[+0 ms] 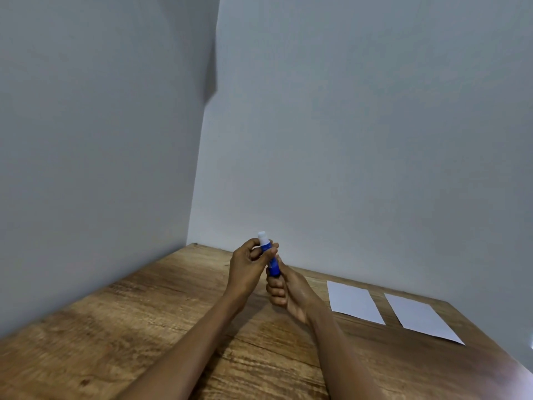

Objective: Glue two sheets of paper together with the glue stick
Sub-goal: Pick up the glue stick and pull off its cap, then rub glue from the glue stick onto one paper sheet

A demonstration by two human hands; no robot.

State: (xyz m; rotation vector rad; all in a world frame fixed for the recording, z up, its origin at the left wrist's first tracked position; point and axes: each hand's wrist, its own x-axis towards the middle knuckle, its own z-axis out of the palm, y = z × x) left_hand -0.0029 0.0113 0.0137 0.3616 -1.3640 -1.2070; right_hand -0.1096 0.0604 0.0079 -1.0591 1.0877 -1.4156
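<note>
Blue glue stick [270, 256] with a white tip stands nearly upright above the wooden desk [161, 316], gripped low by the right hand [285, 290] and pinched near its top by the left hand [250, 262]. Two white paper sheets [353, 302] [419, 318] lie side by side, apart, to the right.

Blue glue stick [271, 259] upright, white-tipped; 2 white sheets [354, 302] [419, 317] flat, apart.

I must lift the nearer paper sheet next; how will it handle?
The nearer sheet lies flat and thin on the table, so it is probably light, floppy, and hard to pinch. Pushed, it may slide toward the other sheet.
</note>
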